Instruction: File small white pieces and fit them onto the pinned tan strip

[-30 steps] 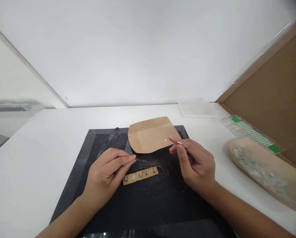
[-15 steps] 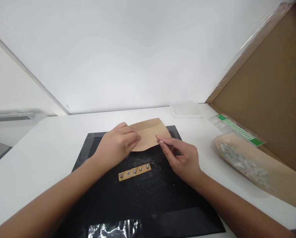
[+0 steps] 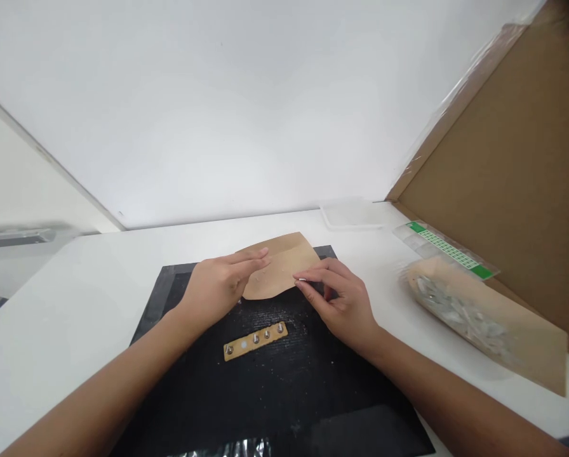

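A sheet of brown paper lies across the far part of a black mat, with a few tiny pieces on it, too small to name. My left hand is over the paper's left side, fingers stretched out and nothing visible in them. At the paper's right edge, my right hand pinches a small thin whitish piece between thumb and fingertips. Nearer me on the mat sits a narrow tan strip carrying several upright metal pegs, with a pale round spot among them.
On the right lies a brown paper bag with a clear window showing many pale pieces. Behind it is a clear plastic sleeve with a green-and-white label. A shallow translucent tray stands at the back, and a cardboard panel rises on the right.
My left hand's fingers have straightened from a pinch, and small pieces now show on the paper beneath them. My right hand still pinches the whitish piece. The view has shifted slightly.
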A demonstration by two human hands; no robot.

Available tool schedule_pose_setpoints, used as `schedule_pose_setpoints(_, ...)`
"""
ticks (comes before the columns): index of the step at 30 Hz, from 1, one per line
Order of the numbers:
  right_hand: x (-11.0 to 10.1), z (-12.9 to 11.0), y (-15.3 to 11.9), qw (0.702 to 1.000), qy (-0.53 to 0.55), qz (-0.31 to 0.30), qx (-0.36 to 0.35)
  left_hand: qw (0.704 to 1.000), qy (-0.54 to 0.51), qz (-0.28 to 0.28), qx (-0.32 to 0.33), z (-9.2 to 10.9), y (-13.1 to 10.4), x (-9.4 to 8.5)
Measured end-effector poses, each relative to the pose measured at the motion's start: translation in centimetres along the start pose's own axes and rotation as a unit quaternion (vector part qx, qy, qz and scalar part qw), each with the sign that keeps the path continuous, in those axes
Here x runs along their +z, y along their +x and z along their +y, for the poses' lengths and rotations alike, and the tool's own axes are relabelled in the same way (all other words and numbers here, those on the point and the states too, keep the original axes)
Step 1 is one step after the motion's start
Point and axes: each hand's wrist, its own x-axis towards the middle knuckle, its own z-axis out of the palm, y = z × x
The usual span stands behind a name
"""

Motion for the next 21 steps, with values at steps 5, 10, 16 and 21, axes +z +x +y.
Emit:
schedule_pose_setpoints(5,0.0,-0.1,-0.1,1.000,-0.009,-0.025,0.002,0.999,-0.017,0.038,-0.010,-0.9,-1.6,-1.7)
schedule_pose_setpoints(10,0.2,-0.6,-0.4,0.998,0.016,-0.054,-0.012,0.996,-0.085,0.011,-0.024,0.7,-5.7,-3.4)
schedule_pose_setpoints(16,1.3,-2.1,-0.7,0.995,0.058,-0.084,-0.018,0.978,-0.189,-0.049,-0.071,1.4,-8.6,-3.4)
schedule_pose_setpoints(21,2.4,-2.7,-1.1,0.989,0.087,-0.107,-0.046,0.968,-0.207,-0.131,-0.059,1.6,-8.5,-3.3)
